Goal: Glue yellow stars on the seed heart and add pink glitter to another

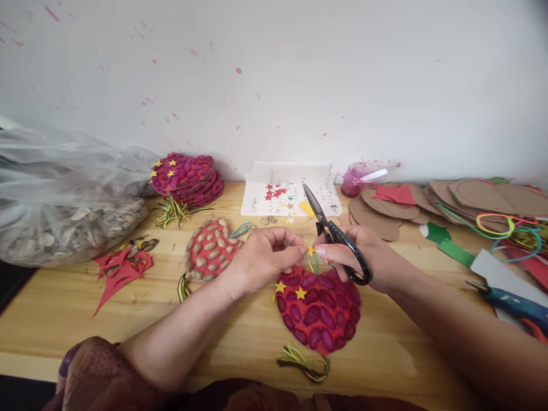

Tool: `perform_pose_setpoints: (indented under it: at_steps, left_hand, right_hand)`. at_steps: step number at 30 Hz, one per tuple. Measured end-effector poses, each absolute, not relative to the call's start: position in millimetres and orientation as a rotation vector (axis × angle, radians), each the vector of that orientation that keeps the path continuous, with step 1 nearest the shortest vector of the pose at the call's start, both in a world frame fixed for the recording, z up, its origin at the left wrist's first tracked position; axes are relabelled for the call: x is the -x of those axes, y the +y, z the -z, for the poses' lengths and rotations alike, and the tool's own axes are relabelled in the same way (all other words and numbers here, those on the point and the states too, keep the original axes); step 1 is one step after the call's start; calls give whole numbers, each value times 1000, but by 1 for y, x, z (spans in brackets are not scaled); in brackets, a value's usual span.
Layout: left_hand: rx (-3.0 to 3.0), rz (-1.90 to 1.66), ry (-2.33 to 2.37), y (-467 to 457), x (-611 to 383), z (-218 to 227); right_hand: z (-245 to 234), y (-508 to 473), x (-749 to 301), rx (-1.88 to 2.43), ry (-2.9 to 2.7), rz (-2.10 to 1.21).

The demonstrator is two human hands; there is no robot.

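My left hand (263,257) is closed in a pinch at the edge of a small yellow paper star (310,249). On the star's other side are the fingertips of my right hand (377,251), which also grips black-handled scissors (331,225), blades pointing up and away. Just below my hands lies a round red craft piece (317,314) covered with purple-painted shells or nuts. Two yellow stars (300,293) sit on its upper left, a cord loop (315,264) rises from its top, and a yarn tassel (305,364) hangs below.
Left of my hands lies a red piece with unpainted peanuts (209,249). Farther out are red paper scraps (124,268), a clear plastic bag (64,217) and stacked purple pieces (188,177). White paper (252,200) holds cut stars. Cardboard shapes (492,197) and a blue tool (514,302) lie right.
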State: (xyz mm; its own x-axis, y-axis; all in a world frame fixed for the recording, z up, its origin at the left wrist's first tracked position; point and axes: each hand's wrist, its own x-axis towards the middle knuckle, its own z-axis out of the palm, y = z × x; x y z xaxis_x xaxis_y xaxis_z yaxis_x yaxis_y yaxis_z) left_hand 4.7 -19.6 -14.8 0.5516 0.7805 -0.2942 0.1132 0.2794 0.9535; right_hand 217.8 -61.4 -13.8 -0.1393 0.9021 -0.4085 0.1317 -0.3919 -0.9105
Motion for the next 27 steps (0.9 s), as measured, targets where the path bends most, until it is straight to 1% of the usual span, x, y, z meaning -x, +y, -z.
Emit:
perform_pose_setpoints:
  at_steps: [6, 22, 27]
  left_hand:
    - [-1217, -549, 918, -21, -6, 11]
    - [-1199, -526, 937, -21, -6, 9]
    - [-1149, -615, 934, -19, -6, 13]
  right_hand:
    - [5, -63, -210, 1531, -1155, -1576]
    - [0, -65, -204, 1545, -1177, -1563]
    - [5, -63, -206, 1536, -1145, -1546]
